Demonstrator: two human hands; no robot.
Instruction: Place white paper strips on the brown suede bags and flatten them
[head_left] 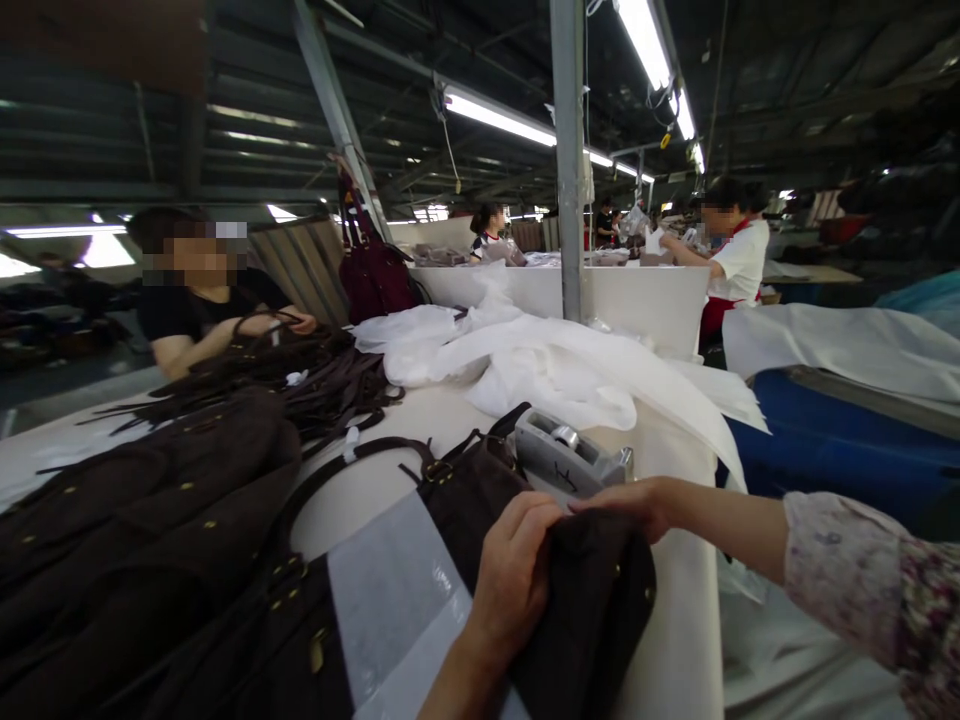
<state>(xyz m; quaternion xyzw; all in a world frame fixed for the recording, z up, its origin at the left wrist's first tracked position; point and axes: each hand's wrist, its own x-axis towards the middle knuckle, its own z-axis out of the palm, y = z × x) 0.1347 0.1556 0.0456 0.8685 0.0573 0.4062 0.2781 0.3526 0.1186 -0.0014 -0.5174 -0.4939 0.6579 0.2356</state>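
Observation:
A dark brown handbag (600, 610) lies on the white table in front of me, its looped handle pointing away. My left hand (517, 560) curls over the bag's edge, fingers bent and gripping the fabric. My right hand (634, 503) holds the same edge from the far side, partly hidden behind the cloth. A translucent white wrapping sheet (390, 600) lies across the bag to the left of my left hand. Just beyond my hands stands a grey tape dispenser (566, 455), with a metal-coloured roll in it.
More dark brown bags (172, 500) are heaped on the left. White sheets (540, 360) pile up at the table's back, near a metal post (568, 160). A co-worker (210, 290) handles straps on the left; another person (739, 250) stands at the back right. A maroon bag (379, 270) hangs behind.

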